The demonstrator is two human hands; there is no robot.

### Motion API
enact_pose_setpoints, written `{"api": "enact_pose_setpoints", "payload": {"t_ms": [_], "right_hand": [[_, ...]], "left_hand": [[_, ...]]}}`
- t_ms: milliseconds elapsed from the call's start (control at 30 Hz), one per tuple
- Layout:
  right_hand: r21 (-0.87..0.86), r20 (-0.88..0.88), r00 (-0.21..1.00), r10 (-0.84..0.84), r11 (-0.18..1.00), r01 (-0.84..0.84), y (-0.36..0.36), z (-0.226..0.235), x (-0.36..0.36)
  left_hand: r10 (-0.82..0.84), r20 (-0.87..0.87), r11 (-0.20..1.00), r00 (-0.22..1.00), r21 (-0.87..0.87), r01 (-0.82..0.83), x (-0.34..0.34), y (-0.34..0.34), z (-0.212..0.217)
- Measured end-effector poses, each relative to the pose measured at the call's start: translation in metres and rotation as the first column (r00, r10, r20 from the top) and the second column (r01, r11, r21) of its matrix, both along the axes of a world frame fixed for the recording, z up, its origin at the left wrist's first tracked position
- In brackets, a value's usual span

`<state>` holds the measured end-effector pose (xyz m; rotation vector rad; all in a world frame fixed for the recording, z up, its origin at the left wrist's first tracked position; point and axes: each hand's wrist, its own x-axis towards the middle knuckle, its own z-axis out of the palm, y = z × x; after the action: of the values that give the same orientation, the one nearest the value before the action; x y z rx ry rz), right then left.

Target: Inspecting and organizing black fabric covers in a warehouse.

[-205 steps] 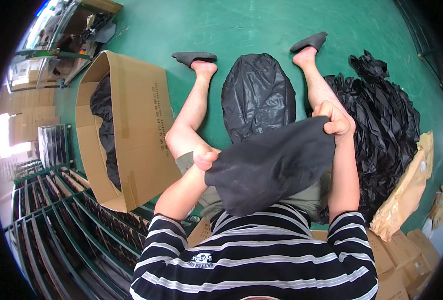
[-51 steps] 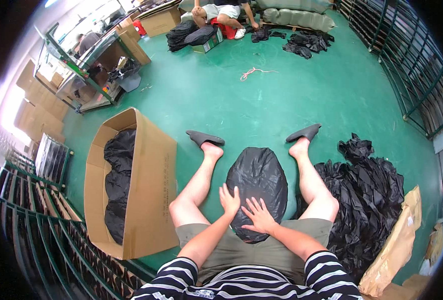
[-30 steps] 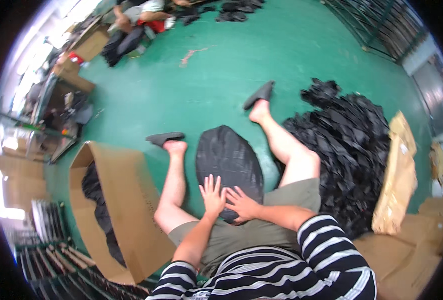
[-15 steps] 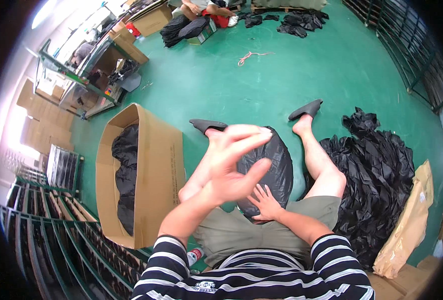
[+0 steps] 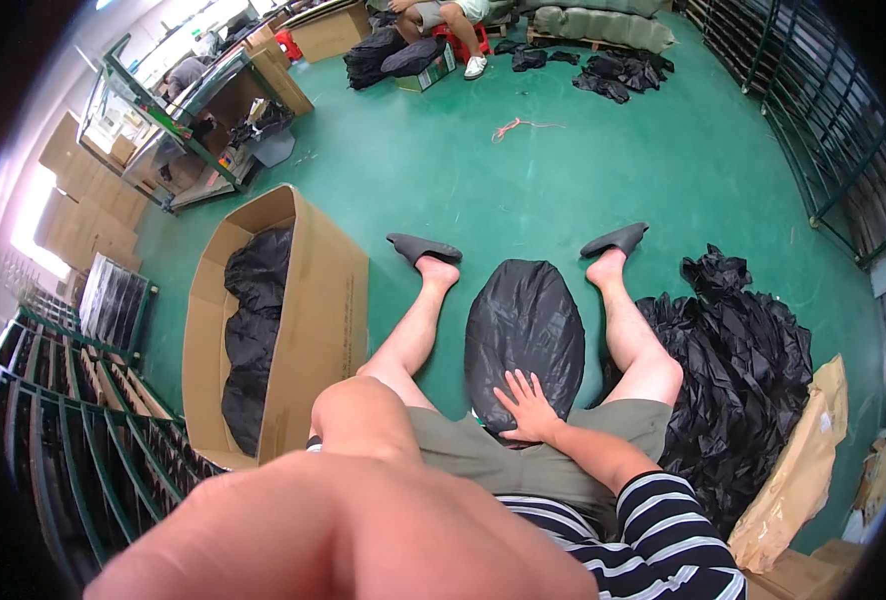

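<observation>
A plump, rounded black plastic bag [image 5: 525, 320] lies on the floor between my legs. My right hand [image 5: 531, 410] rests flat on its near end, fingers spread, holding nothing. Very close to the camera, my left hand [image 5: 363, 530] is raised and fills the lower part of the view. It looks large and blurred, and its fingers cannot be made out. To the left stands an open cardboard box [image 5: 328, 300] with black bundles [image 5: 260, 320] inside. A heap of crumpled black plastic bags [image 5: 738, 370] lies by my right leg.
Green metal racks [image 5: 93, 440] stand at the lower left, more racks [image 5: 823, 130] at the right. A tan wrapped package [image 5: 795, 460] lies beside the heap. Pink string [image 5: 515, 127] and black bags [image 5: 623, 72] lie on the floor ahead. Another person [image 5: 453, 22] sits at the far side.
My left hand has moved from above the black bag back toward the camera, uncovering the bag. My right hand stays on the bag. The view has shifted slightly.
</observation>
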<state>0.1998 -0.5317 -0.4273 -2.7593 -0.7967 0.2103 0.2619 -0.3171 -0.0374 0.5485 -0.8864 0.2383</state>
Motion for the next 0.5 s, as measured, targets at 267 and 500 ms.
{"api": "enact_pose_setpoints", "payload": {"t_ms": [267, 500], "right_hand": [[0.003, 0.01, 1.0, -0.004, 1.0, 0.004, 0.0, 0.004, 0.0], [0.03, -0.002, 1.0, -0.004, 1.0, 0.004, 0.0, 0.007, 0.001]], "left_hand": [[-0.024, -0.209, 0.999, 0.978, -0.026, 0.019, 0.015, 0.057, -0.102], [-0.047, -0.38, 0.999, 0.924, -0.018, 0.044, 0.064, 0.109, -0.178]]}}
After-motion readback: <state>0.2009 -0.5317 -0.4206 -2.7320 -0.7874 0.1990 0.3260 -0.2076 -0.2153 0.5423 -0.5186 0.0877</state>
